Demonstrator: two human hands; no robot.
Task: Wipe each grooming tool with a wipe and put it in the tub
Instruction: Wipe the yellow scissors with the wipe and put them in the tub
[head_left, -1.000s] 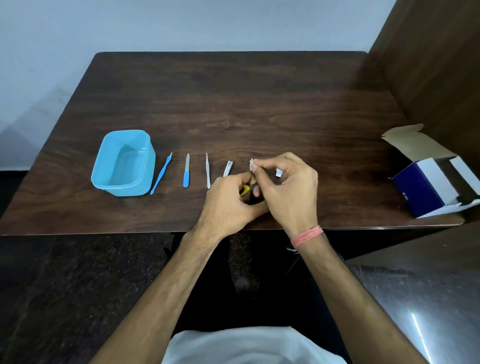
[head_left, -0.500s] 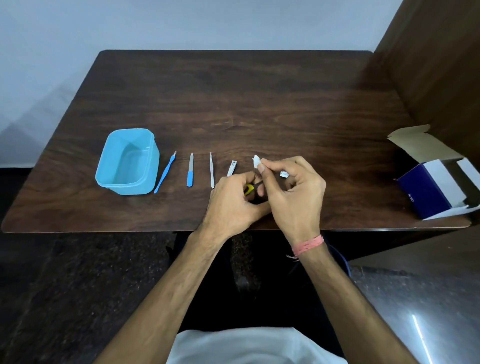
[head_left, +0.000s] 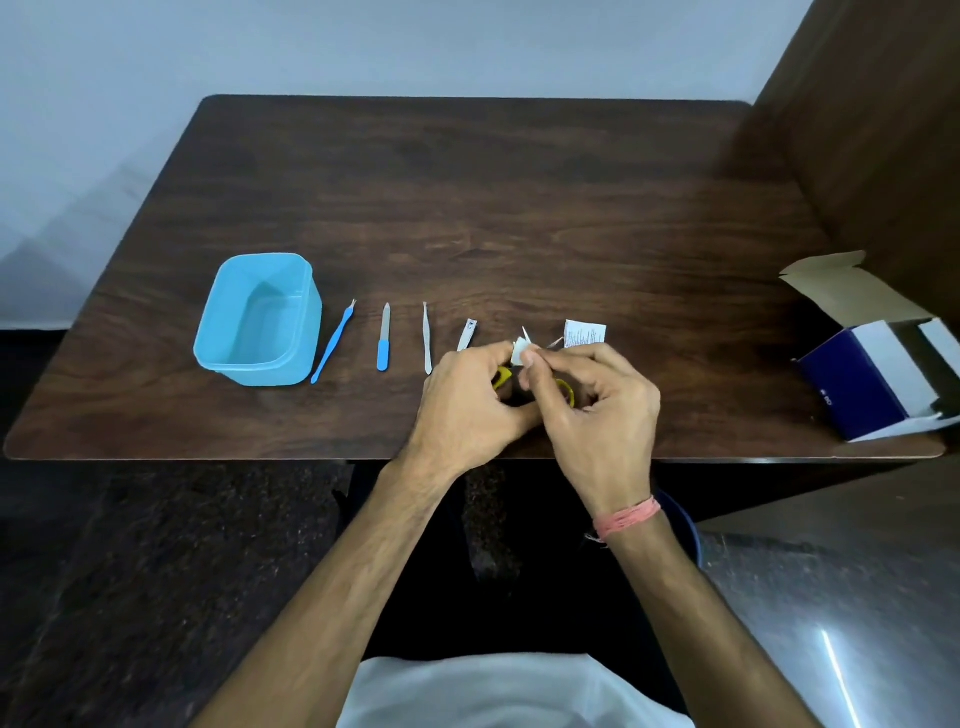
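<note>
Two thin steel blades of the small yellow-handled scissors (head_left: 522, 382) stand spread in front of your knuckles, and that is your main risk: the points are bare, so a slip of the little white folded wipe (head_left: 519, 351) could bring a fingertip onto an edge. Your left hand (head_left: 467, 402) curls round one yellow loop; your right hand (head_left: 597, 410) pinches the wipe against a blade. Both work close to the near edge of the dark wood-grain tabletop (head_left: 467, 197), so a dropped tool could well go over it.

Four tools wait in a row toward the left: a short metal nail clipper (head_left: 467, 335), slim steel tweezers (head_left: 426, 338), a flat file with a blue grip (head_left: 384, 338) and a thin blue plastic pusher (head_left: 332, 342), the last just beside the smooth, rounded light-blue plastic tub (head_left: 223, 317), which looks empty. The torn printed sachet (head_left: 584, 332) is light and may drift.
</note>
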